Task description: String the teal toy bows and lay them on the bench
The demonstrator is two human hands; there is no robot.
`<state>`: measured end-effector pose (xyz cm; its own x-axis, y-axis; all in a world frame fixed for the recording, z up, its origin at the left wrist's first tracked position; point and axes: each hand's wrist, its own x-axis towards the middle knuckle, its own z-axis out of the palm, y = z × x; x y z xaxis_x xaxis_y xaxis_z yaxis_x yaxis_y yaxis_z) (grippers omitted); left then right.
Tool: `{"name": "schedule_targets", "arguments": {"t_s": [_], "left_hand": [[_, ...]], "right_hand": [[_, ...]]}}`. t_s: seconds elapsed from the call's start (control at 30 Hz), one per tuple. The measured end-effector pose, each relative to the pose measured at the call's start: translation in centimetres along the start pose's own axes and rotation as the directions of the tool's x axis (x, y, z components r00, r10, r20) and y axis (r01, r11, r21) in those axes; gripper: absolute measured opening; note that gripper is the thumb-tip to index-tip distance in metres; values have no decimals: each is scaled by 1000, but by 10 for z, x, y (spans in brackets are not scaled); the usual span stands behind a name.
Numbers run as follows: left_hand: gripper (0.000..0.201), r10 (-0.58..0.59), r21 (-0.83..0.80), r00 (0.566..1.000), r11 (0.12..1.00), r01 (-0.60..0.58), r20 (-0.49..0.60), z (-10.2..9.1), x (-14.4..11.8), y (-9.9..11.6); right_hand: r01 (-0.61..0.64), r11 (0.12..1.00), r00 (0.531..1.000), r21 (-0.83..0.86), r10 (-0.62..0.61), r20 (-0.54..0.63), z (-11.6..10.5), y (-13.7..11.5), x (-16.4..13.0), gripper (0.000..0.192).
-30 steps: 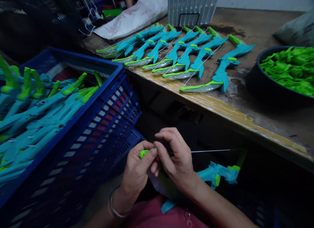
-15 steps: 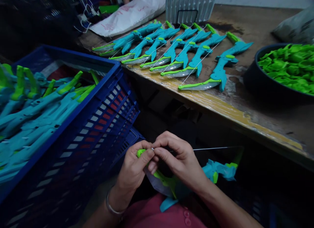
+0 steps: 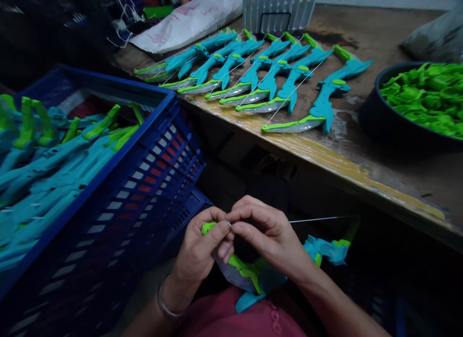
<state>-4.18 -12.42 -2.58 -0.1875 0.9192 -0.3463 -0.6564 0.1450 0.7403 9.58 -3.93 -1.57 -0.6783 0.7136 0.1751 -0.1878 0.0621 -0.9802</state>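
A teal and green toy bow (image 3: 321, 250) lies across my lap, below the table edge. My left hand (image 3: 200, 255) pinches its green tip (image 3: 207, 227). Touching it, my right hand (image 3: 269, 240) holds the thin white string (image 3: 314, 219) right at that tip between thumb and forefinger. The string runs taut to the right toward the bow's far end, which is dim. A metal bangle circles my left wrist.
Several finished strung bows (image 3: 275, 81) lie in a row on the worn wooden table (image 3: 398, 182). A blue crate (image 3: 144, 168) at my left holds several unstrung bows. A dark bowl (image 3: 394, 129) of green parts stands at the right. A white bag and a ribbed white box sit at the back.
My hands have stayed together at the bow's tip, with the right fingers shifting slightly over the string. The bow has tilted a little in my lap.
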Motion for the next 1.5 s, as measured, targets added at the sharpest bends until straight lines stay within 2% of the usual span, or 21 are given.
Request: {"name": "schedule_targets", "arguments": {"t_s": [0.13,0.27,0.4,0.53,0.7,0.8,0.9,1.0,1.17,1.3,1.5], "left_hand": [[26,-6,15,1000,1000,6,-12,-1,1,0],[24,-1,1,1000,1000,1,28,-3,0,2],[23,20,-13,997,1000,-19,72,-1,-1,2],[16,54,13,997,998,-55,59,2,-1,0],[12,119,180,987,974,-137,108,-7,-1,-2],[10,153,333,984,927,-175,91,-15,-1,-2],[8,160,439,984,881,-178,78,-18,-4,-1],[8,146,517,986,839,-166,79,-12,-7,2],[11,213,670,976,719,-184,39,0,-11,1],[6,251,715,968,672,-196,30,-1,-13,-6],[8,239,756,968,618,-213,78,-4,-17,-11]], "right_hand": [[7,1000,1000,15,-6,-4,0,3,-1,7],[-27,997,999,68,29,-34,4,7,-1,7],[-149,968,988,200,151,2,5,8,0,19],[-354,851,934,388,341,105,2,6,2,26],[-504,760,864,412,449,228,-2,-1,6,35],[-518,772,855,369,457,243,-3,-3,6,34],[-490,835,871,250,458,177,-5,-3,5,31],[-448,883,893,138,435,119,-6,-4,4,24],[-395,918,917,-31,396,56,-7,-11,-1,7],[-395,906,916,-152,402,18,-6,-12,-8,10],[-256,916,966,-310,234,-105,5,-8,-22,10]]}}
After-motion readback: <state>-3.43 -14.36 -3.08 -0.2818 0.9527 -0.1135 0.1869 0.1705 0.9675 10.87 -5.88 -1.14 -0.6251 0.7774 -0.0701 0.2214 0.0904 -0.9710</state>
